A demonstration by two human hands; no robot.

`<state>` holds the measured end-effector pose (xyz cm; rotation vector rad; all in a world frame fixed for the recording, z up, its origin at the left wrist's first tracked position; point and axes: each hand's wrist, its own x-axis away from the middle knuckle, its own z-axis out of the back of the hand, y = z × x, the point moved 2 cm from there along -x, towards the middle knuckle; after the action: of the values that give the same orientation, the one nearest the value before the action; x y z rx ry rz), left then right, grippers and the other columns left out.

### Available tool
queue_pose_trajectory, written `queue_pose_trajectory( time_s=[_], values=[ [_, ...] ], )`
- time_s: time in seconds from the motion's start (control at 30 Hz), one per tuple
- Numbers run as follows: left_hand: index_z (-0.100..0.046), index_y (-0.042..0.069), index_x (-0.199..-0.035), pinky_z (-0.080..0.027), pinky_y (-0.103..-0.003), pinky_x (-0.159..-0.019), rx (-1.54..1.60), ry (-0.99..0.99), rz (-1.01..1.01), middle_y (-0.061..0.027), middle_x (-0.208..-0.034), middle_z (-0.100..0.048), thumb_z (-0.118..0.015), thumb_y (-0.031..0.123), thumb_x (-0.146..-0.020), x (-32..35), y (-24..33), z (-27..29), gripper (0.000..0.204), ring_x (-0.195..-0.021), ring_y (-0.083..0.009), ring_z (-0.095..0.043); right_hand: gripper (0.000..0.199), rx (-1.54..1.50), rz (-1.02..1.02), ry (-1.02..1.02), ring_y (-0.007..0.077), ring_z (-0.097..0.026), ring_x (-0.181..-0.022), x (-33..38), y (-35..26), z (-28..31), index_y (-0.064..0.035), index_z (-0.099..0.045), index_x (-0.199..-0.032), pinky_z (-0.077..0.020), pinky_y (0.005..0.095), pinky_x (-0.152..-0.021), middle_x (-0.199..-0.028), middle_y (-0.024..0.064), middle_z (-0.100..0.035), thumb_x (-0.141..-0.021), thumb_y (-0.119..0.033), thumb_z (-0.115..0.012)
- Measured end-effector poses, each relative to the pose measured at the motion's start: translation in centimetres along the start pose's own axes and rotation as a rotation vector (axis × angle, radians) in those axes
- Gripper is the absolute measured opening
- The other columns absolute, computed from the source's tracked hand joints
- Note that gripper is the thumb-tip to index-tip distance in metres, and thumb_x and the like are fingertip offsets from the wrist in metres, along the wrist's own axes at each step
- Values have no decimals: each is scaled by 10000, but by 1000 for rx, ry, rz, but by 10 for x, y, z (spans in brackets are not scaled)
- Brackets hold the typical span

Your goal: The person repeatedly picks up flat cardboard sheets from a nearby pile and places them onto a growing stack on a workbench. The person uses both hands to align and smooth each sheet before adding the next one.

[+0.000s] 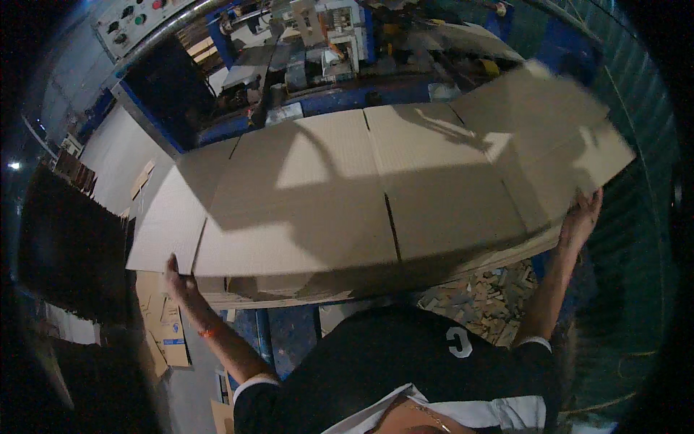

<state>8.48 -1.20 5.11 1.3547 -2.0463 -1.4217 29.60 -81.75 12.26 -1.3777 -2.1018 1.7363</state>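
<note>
A wide, slotted cardboard sheet (303, 217) stretches across in front of me, creased into panels. My left hand (178, 281) holds its near edge close to the left end, thumb on top and the other fingers hidden below. At the right end, my right hand (581, 214) grips the near edge, and that end of the sheet is raised and bent upward. Under the sheet lies a stack of cardboard sheets (318, 291), of which only the near edges show.
Beyond the sheet stands a blue machine (329, 98) with metal parts. A control panel (141, 25) with buttons is at upper left. Cardboard scraps (488, 300) are heaped below on the right. Flattened cardboard pieces (163, 318) lie on the left floor. Green sheeting (636, 239) lines the right side.
</note>
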Motion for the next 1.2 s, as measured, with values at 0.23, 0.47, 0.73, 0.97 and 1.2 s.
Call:
queue_pose_trajectory(
  time_s=[0.23, 0.47, 0.73, 0.97, 1.2],
  values=[
    [-573, -24, -1117, -405, -348, -923, -663, -237, -167, -146, -1178, -544, -583, 79, -823, 115, 30, -83, 312, -1060, -248, -528, 206, 345, 208, -872, 232, -520, -1119, 164, -67, -5, -42, -612, -1007, -351, 398, -995, -1152, 109, -584, -816, -62, -538],
    [-517, 135, -1259, -247, -463, -1072, -1270, -1280, -434, -105, -1376, -409, -525, 31, -787, 150, 5, -170, 483, -1291, -290, -353, 336, 757, 709, -1397, 213, -486, -1190, 184, -7, -27, -206, -621, -1078, -272, 484, -1059, -1223, -2, -566, -768, -94, -555],
    [-466, 147, -1307, -226, -476, -1077, -1366, -1338, -497, -107, -1383, -400, -542, 28, -763, 123, -7, -183, 562, -1282, -317, -360, 425, 636, 671, -1538, 226, -450, -1226, 158, -4, -74, -219, -577, -1170, -243, 489, -1069, -1262, 18, -540, -754, -134, -590],
    [-452, 99, -1300, -262, -411, -1059, -908, -1259, -137, -133, -1393, -379, -524, 107, -870, 64, -12, -160, 437, -1300, -271, -340, 437, 562, -150, -1157, 203, -460, -1172, 49, 65, -84, -72, -475, -1281, -356, 390, -980, -1291, 105, -495, -878, -232, -530],
    [-598, -45, -1069, -478, -380, -764, -1255, -521, 149, -209, -942, -653, -483, 319, -902, -77, -126, -177, 416, -848, -306, -640, 430, 734, -662, -615, 324, -606, -896, -43, 174, -116, -8, -596, -1058, -464, 401, -800, -1047, 149, -621, -894, -378, -450]
  ],
)
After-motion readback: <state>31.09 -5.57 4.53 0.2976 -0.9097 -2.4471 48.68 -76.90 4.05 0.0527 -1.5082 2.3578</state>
